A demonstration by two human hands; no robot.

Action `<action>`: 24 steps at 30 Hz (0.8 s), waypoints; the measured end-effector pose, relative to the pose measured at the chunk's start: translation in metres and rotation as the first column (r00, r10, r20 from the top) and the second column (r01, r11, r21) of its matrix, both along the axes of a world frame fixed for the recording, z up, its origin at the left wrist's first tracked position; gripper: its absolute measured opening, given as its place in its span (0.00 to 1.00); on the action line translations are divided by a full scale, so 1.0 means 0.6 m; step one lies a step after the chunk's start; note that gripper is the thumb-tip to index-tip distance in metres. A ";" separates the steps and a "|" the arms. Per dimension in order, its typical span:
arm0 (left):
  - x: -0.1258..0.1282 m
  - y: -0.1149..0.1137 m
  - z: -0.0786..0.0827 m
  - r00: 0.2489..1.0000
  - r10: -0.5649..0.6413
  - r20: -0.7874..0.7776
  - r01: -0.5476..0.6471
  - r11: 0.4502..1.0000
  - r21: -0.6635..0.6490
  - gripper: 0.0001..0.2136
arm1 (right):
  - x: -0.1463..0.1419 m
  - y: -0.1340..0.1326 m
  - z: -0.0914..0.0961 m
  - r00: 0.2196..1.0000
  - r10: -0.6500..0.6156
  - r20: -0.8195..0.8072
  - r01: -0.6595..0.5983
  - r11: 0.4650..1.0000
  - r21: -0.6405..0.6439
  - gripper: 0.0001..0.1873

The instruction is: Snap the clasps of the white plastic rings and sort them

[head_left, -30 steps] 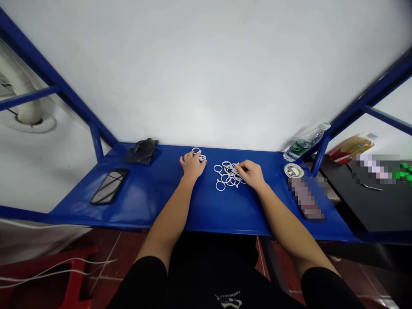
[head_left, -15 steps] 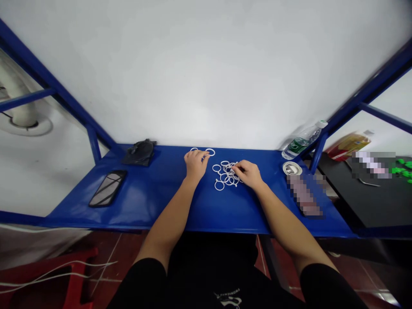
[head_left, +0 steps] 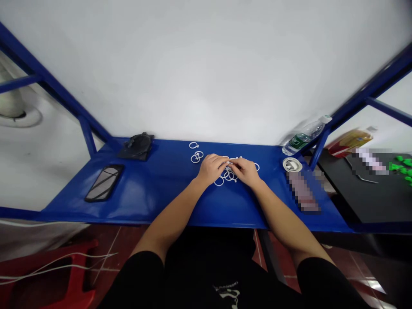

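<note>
My left hand [head_left: 210, 168] and my right hand [head_left: 246, 171] meet fingertip to fingertip over a loose pile of white plastic rings [head_left: 228, 175]. Each ring has a small knob or eyelet, like a curtain ring. Both hands are pinched closed on a small white part between them; the fingers hide most of it. Past the right hand's outer side a white ring [head_left: 256, 167] sticks out, and I cannot tell whether it is held. Left of the pile, a single ring [head_left: 193, 145] lies behind two overlapping rings [head_left: 195, 159].
On the blue table [head_left: 154, 189] a phone [head_left: 104, 183] and a crumpled black bag [head_left: 137, 146] lie at left. At right are a tape roll [head_left: 292, 165], a water bottle [head_left: 302, 139] and a blurred-out item [head_left: 303, 193]. Blue frame bars [head_left: 86, 131] rise at both sides.
My left hand has let go of a ring beside another at the left and moved right to meet my right hand. The view has shifted slightly.
</note>
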State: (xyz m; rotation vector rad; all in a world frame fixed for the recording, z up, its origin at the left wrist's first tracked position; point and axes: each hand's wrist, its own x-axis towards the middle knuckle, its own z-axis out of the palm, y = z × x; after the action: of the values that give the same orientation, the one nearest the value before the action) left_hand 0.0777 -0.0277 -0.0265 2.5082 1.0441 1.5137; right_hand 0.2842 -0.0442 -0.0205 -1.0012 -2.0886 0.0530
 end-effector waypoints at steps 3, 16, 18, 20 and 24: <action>0.003 -0.001 0.000 1.000 -0.002 0.026 0.002 1.000 -0.009 0.07 | 0.001 -0.001 0.002 1.000 0.007 0.016 -0.007 1.000 -0.017 0.12; 0.001 0.002 0.005 1.000 0.001 -0.006 -0.001 0.996 -0.094 0.06 | 0.004 -0.005 0.010 1.000 -0.026 0.007 0.026 1.000 0.003 0.10; -0.014 0.012 0.007 0.998 0.037 -0.060 -0.043 0.992 -0.116 0.09 | 0.009 -0.004 0.012 0.998 -0.062 0.011 0.062 0.998 -0.002 0.10; -0.038 0.027 0.010 0.980 0.163 -0.112 -0.182 0.966 -0.185 0.08 | 0.014 -0.001 0.014 0.994 -0.113 0.011 0.113 0.994 -0.012 0.10; -0.096 0.058 0.012 0.830 0.483 -0.280 -0.557 0.745 -0.367 0.13 | 0.023 0.006 0.014 0.985 -0.171 0.036 0.173 0.983 -0.056 0.13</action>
State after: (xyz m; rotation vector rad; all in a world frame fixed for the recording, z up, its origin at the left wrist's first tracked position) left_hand 0.0204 0.0070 -0.0195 2.1389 1.9954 0.9713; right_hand 0.2981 -0.0405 -0.0122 -1.2218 -2.0306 0.0112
